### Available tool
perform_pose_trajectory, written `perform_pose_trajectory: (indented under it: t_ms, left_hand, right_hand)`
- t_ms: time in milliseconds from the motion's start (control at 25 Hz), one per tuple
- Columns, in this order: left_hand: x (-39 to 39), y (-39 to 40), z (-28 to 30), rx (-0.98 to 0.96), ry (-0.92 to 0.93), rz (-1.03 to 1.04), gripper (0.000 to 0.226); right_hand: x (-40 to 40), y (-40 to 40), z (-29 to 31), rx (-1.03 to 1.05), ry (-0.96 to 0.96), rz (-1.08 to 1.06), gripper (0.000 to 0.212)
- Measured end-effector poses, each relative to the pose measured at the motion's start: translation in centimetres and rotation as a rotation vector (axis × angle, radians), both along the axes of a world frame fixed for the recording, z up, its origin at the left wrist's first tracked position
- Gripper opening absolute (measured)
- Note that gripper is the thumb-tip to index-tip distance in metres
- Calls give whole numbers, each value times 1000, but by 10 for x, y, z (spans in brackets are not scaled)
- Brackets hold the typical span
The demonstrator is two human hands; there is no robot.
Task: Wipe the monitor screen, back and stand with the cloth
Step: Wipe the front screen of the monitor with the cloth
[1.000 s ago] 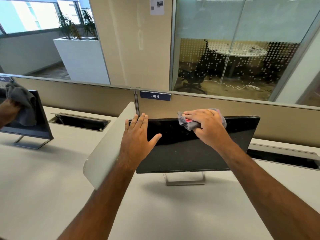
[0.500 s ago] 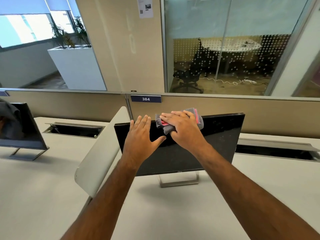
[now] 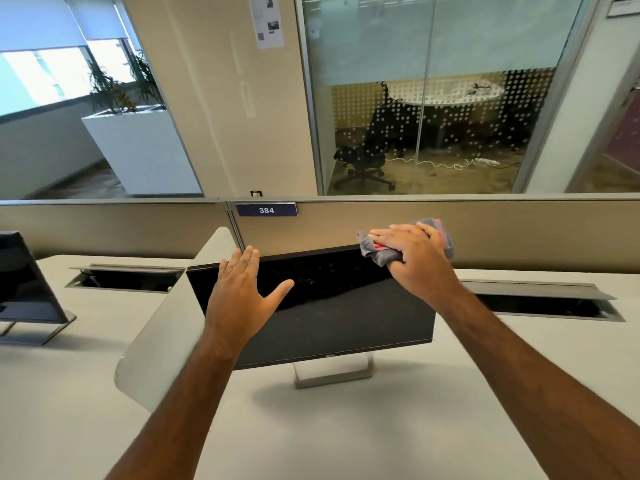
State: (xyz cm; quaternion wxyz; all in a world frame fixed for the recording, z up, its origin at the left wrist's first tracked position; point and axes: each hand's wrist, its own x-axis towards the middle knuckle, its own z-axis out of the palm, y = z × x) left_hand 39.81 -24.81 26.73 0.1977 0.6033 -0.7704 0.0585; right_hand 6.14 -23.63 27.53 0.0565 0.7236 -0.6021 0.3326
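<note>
A black monitor [image 3: 332,317] stands on a silver stand [image 3: 332,374] in the middle of the white desk, its screen tilted back. My left hand [image 3: 242,299] lies flat against the left part of the screen, fingers straight and reaching the top edge. My right hand [image 3: 415,259] presses a grey cloth with a pink edge [image 3: 372,252] onto the monitor's top right corner, fingers spread over the cloth. The monitor's back is hidden.
A white curved divider panel [image 3: 166,327] stands just left of the monitor. A second monitor [image 3: 24,289] sits at the far left. Open cable trays [image 3: 124,278] [image 3: 540,301] run along the beige partition [image 3: 519,233] behind the desk.
My right hand has slid the cloth along the top edge, first leftward, then right to the top right corner. The left hand stays flat on the screen's left part.
</note>
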Motion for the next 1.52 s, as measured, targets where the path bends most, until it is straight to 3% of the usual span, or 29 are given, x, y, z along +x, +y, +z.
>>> perform_pose_trajectory:
  t_ms: [400, 720, 1080, 1200, 1400, 1520]
  left_hand:
    - [-106, 9, 7, 38, -70, -122, 97]
    - [-115, 8, 11, 36, -120, -118, 89]
    - [-121, 10, 8, 41, -35, -113, 87]
    - [-121, 10, 7, 42, -33, -107, 87]
    - [-125, 11, 8, 35, 2, -92, 85]
    - [-129, 11, 10, 38, 10, -84, 85]
  right_hand:
    - [46, 2, 4, 66, 75, 65, 56]
    - [-12, 5, -3, 64, 38, 77, 53]
    - [-88, 17, -8, 95, -37, -7, 62]
    - [-97, 19, -17, 95, -129, 12, 60]
    - [-90, 26, -27, 105, -500, 112, 56]
    - [-89, 32, -32, 117, -601, 85, 65]
